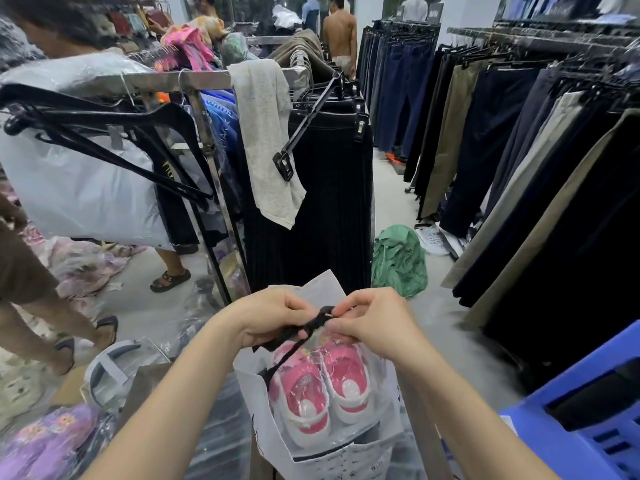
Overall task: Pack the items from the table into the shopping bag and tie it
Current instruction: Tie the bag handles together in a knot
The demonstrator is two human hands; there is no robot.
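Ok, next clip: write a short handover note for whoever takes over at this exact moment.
Left hand: pinching the black ribbon over the bag mouth.
Right hand: pinching the same ribbon at its other end.
Bag: white, upright, below the hands, mouth open.
Pink shoes: in clear wrap, already inside the bag.
Done: shoes packed.
Left: finish tying the ribbon; no finished knot visible. No table in view, so check for remaining items.

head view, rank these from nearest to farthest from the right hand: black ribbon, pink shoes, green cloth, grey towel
1. black ribbon: pinched in the fingers of the right hand, over the bag's mouth.
2. pink shoes: just below the hands, inside the white bag.
3. green cloth: on the floor ahead, slightly right.
4. grey towel: draped over the rack rail, up and to the left.
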